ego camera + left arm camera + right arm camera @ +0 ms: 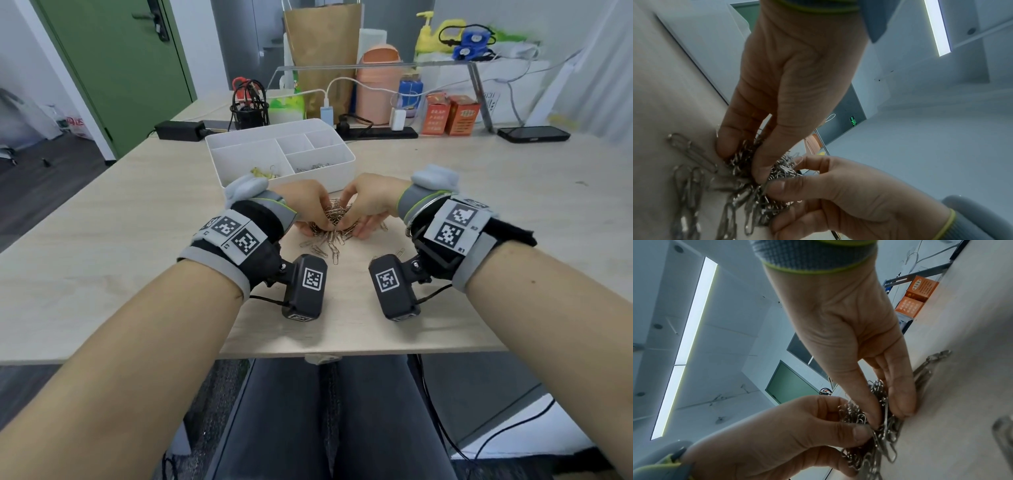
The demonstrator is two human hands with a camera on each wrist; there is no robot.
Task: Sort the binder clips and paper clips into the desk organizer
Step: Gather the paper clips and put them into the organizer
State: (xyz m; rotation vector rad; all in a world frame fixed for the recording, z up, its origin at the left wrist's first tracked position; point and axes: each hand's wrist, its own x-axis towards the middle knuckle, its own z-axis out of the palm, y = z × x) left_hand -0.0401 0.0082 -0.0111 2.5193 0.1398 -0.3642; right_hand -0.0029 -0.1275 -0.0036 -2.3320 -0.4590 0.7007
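A heap of silver paper clips [337, 219] lies on the wooden table just in front of the white desk organizer [337, 178]. My left hand [318, 221] and right hand [359, 221] close in on the heap from both sides, fingers curled into it. In the left wrist view my left hand [744, 162] pinches a bunch of paper clips [748, 191] between thumb and fingers. Opposite it, my right hand [889, 417] pinches the same heap [879, 443]. Gold binder clips [265, 172] lie in the organizer's left compartment, paper clips [313, 167] in its front right one.
Loose paper clips [322, 250] lie scattered toward me and to the right [399, 251]. Behind the organizer stand a black mesh pen holder [248, 109], a pink bin [378, 85], orange boxes [448, 114] and a phone [532, 133]. The table's front edge [342, 353] is near my lap.
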